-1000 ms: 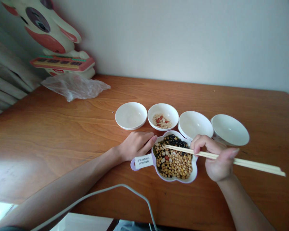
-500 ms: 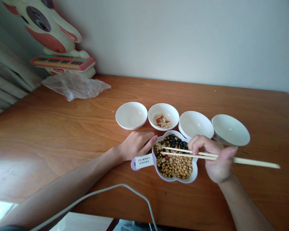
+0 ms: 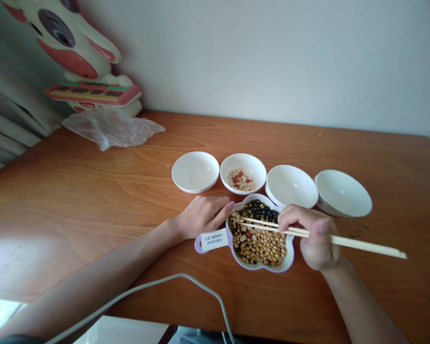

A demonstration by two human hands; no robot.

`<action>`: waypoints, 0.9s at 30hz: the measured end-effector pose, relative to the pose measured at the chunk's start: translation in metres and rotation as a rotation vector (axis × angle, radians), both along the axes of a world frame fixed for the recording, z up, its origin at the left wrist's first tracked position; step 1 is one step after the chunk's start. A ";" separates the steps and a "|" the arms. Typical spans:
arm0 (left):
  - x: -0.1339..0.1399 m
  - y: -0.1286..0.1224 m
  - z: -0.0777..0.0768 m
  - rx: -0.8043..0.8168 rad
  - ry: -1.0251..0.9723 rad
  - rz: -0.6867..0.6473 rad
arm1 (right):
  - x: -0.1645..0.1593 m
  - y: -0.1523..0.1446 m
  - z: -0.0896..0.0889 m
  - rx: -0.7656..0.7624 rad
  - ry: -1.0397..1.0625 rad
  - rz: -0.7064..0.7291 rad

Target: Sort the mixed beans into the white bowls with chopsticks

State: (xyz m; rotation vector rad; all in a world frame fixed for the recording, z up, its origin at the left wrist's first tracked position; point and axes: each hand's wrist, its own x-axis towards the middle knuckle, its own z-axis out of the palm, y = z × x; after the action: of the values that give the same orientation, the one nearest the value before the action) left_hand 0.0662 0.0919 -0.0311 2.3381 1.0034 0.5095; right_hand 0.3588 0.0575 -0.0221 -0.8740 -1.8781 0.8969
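Note:
A white scalloped bowl with a lilac rim and labelled handle holds yellow beans, black beans, small green beans and a few peanut pieces. My left hand lies at its upper left edge, fingers curled and thumb against the rim. In my right hand is a pair of wooden chopsticks. Their tips sit close together among the beans and pale nut pieces at the bowl's left side. Whether they grip a piece I cannot tell.
Behind the scalloped bowl stand four white bowls; the second from left contains peanut pieces. A clear plastic bag lies far left below a cow-shaped toy keyboard. A white cable loops across the front.
The chopstick tips have drawn closer together, and their rear ends have dropped and come together. My right hand has shifted slightly left, its thumb folding in. My left hand stays put.

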 end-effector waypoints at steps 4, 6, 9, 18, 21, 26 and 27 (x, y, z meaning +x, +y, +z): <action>0.000 0.000 0.000 -0.007 -0.001 0.004 | -0.003 -0.002 0.001 0.017 0.054 -0.026; 0.000 0.000 0.000 -0.011 -0.001 0.005 | -0.004 -0.003 0.002 0.022 0.102 -0.050; 0.000 0.000 -0.001 -0.008 -0.001 0.008 | -0.006 -0.004 0.005 0.024 0.183 -0.120; 0.000 0.000 0.000 -0.020 0.000 0.003 | -0.014 0.001 0.015 0.099 0.365 -0.463; 0.000 -0.001 0.000 -0.005 -0.009 0.003 | -0.015 0.003 0.014 0.096 0.352 -0.531; 0.000 0.000 -0.001 0.017 -0.005 0.002 | -0.016 0.005 0.008 0.077 0.322 -0.539; 0.000 0.000 -0.001 0.022 -0.004 0.000 | -0.016 0.005 0.007 0.070 0.313 -0.538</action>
State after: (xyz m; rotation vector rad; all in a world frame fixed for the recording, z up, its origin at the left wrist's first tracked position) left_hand 0.0667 0.0916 -0.0320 2.3550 1.0006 0.5277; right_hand 0.3432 0.0623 -0.0152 -1.0571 -1.3039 0.5874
